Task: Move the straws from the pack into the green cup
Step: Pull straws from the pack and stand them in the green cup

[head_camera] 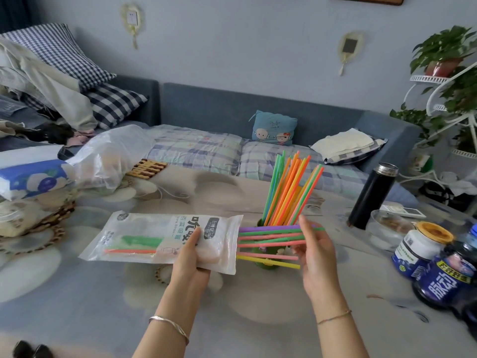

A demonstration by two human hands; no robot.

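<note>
- Left hand (pixel 192 250) grips the straw pack (pixel 144 236), thumb on top, above the surface (pixel 103 306).
- Right hand (pixel 313 250) pinches the loose straws (pixel 265 237) protruding from the pack's open end.
- Green cup (pixel 260 223) stands directly behind them, holding upright straws (pixel 289 189).

Straws (pixel 268 238) between pack (pixel 154 236) and right hand (pixel 313 254)

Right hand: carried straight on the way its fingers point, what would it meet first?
For the right hand, probably the upright straws in the green cup, just beyond; depth is unclear. Its grip is on the half-drawn straws from the pack.
</note>
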